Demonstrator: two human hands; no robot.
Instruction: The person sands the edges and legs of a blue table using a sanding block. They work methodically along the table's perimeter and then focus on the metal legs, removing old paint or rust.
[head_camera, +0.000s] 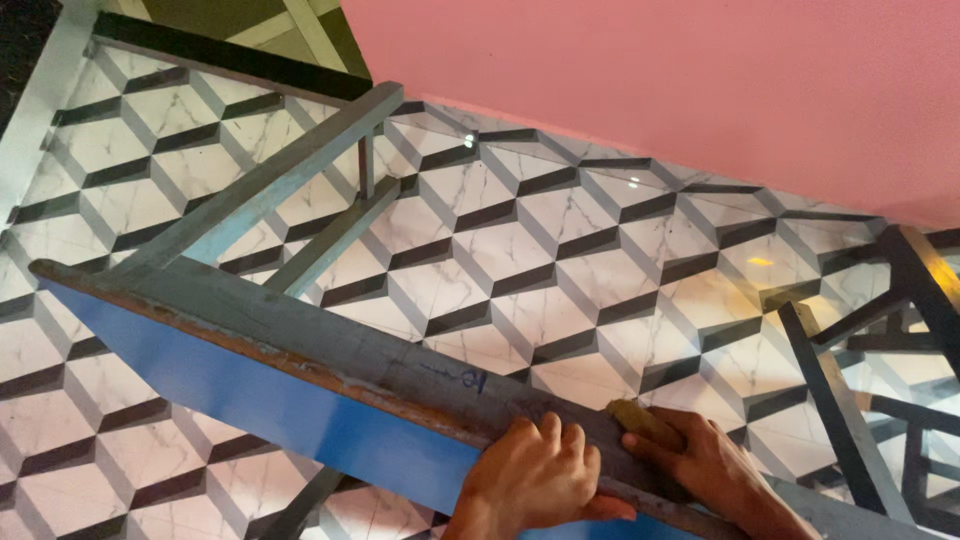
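A: Note the frame first. A grey metal frame (330, 340) with a blue panel (270, 405) on its near face lies tilted over the tiled floor (560, 250). Its top rail runs from the left side down to the bottom edge of view, where both hands are.

B: Hands?

A: Left hand (535, 475) curled over the rail, fingers clamped on the top edge, thumb under. Right hand (705, 460) just beside it, pressing a small yellowish pad (640, 420) flat on the rail; it looks like a scrap of sandpaper, though I cannot be sure. So both are closed, one on the rail, one on the pad.

B: How would the frame handle?

A: My judgement: steel section, stiff and heavy, no give. The rusty edge under the rail looks rough and possibly sharp, so grip the flat top face, not the lip. The blue panel looks smooth, likely slippery, a poor place to hold. The pad is light and floppy, best held down by flat fingers.

B: Counts?

A: One blue-faced frame, with two thinner bars (330, 235) branching off behind it towards the pink wall (650, 90). One pad. Two hands. A second dark frame (870, 380) stands at the right edge of the floor, well apart from the hands; its bars overlap too much to count.
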